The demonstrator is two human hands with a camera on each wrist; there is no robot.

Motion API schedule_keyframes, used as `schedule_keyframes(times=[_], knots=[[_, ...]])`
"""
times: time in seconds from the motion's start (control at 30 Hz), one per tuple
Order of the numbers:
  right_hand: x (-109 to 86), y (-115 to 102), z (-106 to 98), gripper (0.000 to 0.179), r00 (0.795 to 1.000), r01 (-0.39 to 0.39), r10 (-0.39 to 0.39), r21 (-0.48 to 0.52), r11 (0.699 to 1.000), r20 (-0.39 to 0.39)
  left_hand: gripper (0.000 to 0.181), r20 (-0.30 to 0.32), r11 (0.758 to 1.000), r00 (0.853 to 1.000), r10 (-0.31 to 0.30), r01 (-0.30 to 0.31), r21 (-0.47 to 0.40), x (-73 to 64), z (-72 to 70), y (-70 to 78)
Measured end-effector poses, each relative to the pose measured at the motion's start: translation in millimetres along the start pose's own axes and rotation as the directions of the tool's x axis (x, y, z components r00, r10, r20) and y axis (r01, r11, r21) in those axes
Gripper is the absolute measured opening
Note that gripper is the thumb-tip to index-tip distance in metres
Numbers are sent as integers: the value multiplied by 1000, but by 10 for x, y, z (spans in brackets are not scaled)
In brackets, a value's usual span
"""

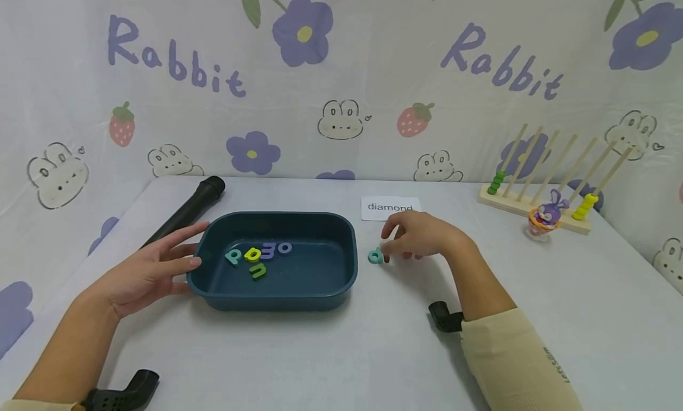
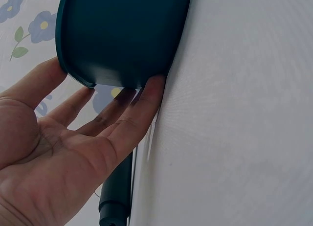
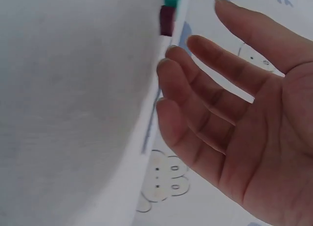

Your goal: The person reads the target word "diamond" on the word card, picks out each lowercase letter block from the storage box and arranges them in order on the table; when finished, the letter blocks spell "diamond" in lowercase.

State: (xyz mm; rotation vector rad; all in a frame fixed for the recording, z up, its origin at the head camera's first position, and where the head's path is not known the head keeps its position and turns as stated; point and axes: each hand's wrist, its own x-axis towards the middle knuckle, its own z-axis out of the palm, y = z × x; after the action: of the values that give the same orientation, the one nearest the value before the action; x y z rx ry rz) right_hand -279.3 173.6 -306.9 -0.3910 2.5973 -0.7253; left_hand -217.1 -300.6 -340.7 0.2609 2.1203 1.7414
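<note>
My left hand [image 1: 141,274] rests its spread, nearly straight fingertips against the left end of a dark teal tray [image 1: 315,303]. In the left wrist view, the thumb and fingers [image 2: 137,113] meet the tray's end from outside. Inside the tray lie a teal letter [image 1: 233,256], a yellow letter [image 1: 252,255], a purple m [image 1: 268,251], a purple o [image 1: 285,248] and a green letter [image 1: 258,271]. My right hand [image 1: 421,236] hovers with loosely bent fingers beside a teal d [image 1: 376,256] and a dark red piece [image 3: 167,21]; nothing is between its fingers.
A white card [image 1: 386,208] reading "diamond" lies behind the right hand. A black microphone-like stick [image 1: 187,209] lies behind the left hand. A wooden peg rack [image 1: 533,204] with green and yellow beads and a purple rabbit figurine [image 1: 548,215] stand at the right.
</note>
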Motion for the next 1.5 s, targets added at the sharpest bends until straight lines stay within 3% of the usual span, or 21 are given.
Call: schedule_keyframes(times=[0.27,0.57,0.93,1.5], knots=[[-57,-237,-153,31,992,111,-111,-4,994,-62,69,-6,1000,1000,-1,1,0,-7,24,19],[-42,-471,-279,31,964,266,-263,102,959,-37,70,-8,1000,1000,-7,7,-18,-10,25,18],[38,-723,-418,29,950,313,-312,93,945,-27,69,-17,1000,1000,-12,11,-6,-8,24,25],[400,-1357,-316,23,922,378,-384,89,921,57,71,-1,1000,1000,-14,14,-24,-12,32,56]])
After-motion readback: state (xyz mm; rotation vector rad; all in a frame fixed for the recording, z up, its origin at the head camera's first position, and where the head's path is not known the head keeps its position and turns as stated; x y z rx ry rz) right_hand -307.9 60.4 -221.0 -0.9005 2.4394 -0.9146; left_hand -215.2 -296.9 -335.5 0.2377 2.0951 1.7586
